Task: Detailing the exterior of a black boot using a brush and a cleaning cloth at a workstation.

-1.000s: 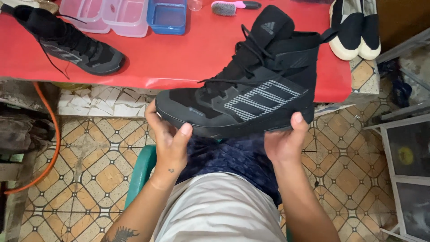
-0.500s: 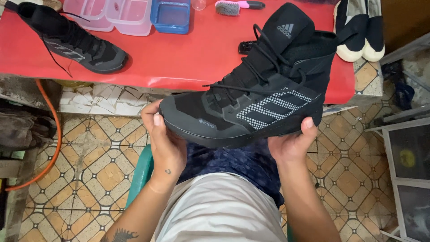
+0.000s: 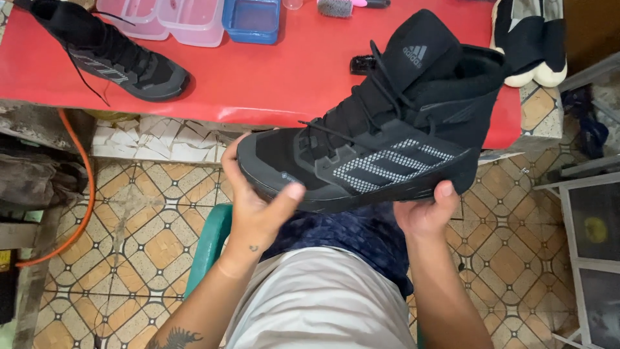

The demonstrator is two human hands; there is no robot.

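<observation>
Black boot (image 3: 381, 148) cradled in both hands above the person's lap

The left hand (image 3: 258, 210) cups the toe and the right hand (image 3: 426, 213) props the heel, fingers curled under the sole, tilting its side up for viewing; its mate (image 3: 110, 55) lies on the red table (image 3: 271, 77).

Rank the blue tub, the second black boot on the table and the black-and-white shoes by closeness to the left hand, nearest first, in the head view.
From the left hand:
1. Second black boot, on the red table, up and left.
2. Blue tub, at the table's far edge, straight ahead.
3. Black-and-white shoes, at the table's far right end.
</observation>
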